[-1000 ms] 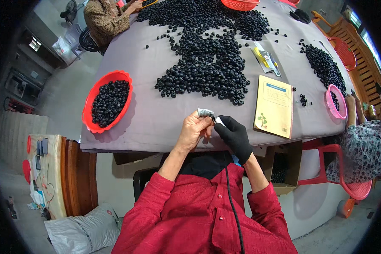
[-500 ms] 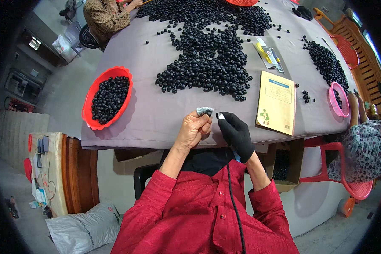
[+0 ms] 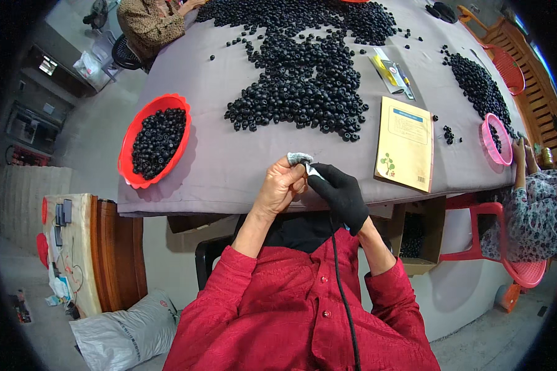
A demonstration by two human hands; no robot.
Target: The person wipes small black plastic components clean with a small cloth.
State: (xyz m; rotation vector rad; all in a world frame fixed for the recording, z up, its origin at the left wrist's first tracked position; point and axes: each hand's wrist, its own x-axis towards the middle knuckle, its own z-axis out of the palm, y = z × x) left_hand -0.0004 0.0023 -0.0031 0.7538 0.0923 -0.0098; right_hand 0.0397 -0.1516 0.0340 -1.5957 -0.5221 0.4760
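Observation:
My left hand point(image 3: 281, 185) is bare and pinches a small grey round piece point(image 3: 299, 158) at the table's near edge. My right hand point(image 3: 340, 190) wears a black glove and holds a small tool whose pale tip point(image 3: 311, 169) touches that piece. A black cord point(image 3: 339, 272) runs from the tool down over my red shirt. Both hands meet just in front of my chest, above the grey tablecloth point(image 3: 229, 167).
A big heap of black round pieces point(image 3: 303, 86) covers the table's middle. A red basket point(image 3: 155, 141) of them sits left, a pink bowl point(image 3: 497, 140) right, a yellow booklet point(image 3: 405, 143) beside my hands. Other people sit at the far left point(image 3: 151, 25) and right point(image 3: 529, 198).
Both hands stay together on the small piece, shifting only slightly on the table edge. The view has tilted a little.

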